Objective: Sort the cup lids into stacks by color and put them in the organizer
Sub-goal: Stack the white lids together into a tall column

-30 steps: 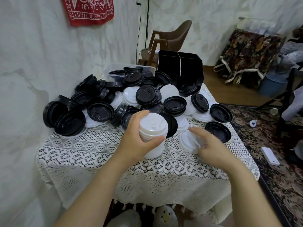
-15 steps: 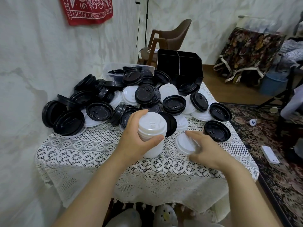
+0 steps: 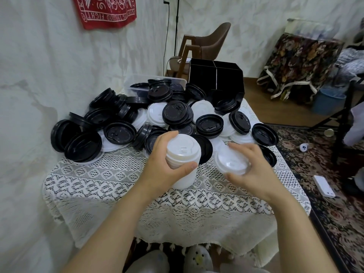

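My left hand (image 3: 160, 164) grips a tall stack of white lids (image 3: 183, 160) standing on the lace tablecloth (image 3: 110, 180). My right hand (image 3: 250, 168) holds a single white lid (image 3: 230, 162) lifted off the cloth, just right of the stack. Behind them a heap of black lids (image 3: 118, 123) and white lids (image 3: 201, 109) covers the far half of the table. The black organizer (image 3: 216, 77) stands at the table's far edge, its compartments facing away.
A clear plastic tub (image 3: 141, 81) with black lids sits left of the organizer. The wall runs close along the left. A brown chair (image 3: 208, 42) stands behind the table. A patterned rug (image 3: 325, 174) with a white box (image 3: 324, 186) lies to the right.
My right hand picked a white lid up from the cloth and raised it toward the stack. My left hand kept its hold on the stack.
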